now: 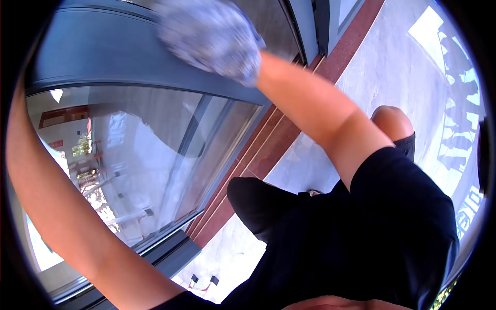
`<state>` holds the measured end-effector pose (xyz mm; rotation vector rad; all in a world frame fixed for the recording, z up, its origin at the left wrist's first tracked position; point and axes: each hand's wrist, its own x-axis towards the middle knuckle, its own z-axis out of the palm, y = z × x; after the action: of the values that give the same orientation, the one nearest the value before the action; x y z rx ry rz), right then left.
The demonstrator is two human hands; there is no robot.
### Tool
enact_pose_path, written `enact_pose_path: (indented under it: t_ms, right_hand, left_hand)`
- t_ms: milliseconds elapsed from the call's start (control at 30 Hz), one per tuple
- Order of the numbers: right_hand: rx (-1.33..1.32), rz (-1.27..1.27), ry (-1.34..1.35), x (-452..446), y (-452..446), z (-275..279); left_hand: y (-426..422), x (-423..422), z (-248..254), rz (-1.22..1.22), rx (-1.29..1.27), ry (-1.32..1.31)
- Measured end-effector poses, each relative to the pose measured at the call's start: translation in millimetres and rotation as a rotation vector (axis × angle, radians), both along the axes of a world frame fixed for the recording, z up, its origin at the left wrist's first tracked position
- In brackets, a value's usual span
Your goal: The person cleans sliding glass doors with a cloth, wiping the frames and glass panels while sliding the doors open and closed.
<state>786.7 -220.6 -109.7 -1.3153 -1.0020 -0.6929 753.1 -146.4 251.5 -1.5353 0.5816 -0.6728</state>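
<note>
A crumpled, pale grey-blue fabric covering (209, 39) encloses my right hand (227, 49) down to the wrist. It is smeared by motion, and I cannot tell whether it is a glove or a cloth. The fingers are hidden. That hand is over the blue-grey frame (103, 51) of a glass door or window, near its upper edge; whether it touches the frame cannot be made out. Below the frame is a reflective glass pane (150, 139). My left forearm reaches up along the left edge of the view, and my left hand is out of sight.
A reddish-brown stone sill (214, 219) runs diagonally beside the door. Pale floor (292, 163) with bright light patches lies to the right. My bent knees, one in black fabric (258, 204), are close to the sill. Another dark frame (310, 31) stands at the top.
</note>
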Motion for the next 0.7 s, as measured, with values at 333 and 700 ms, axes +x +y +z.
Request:
enact_pose_path:
  t_ms: [333, 700]
  right_hand:
    - [-0.158, -0.064, 0.136, -12.9, -37.6, 21.9]
    - [-0.317, 0.065, 0.441, -15.8, -28.9, 9.4]
  left_hand:
    - [-42.7, -31.1, -21.9, 0.105, -0.478, 0.047]
    - [-22.6, -25.6, 7.4, 0.216, -0.29, -0.032]
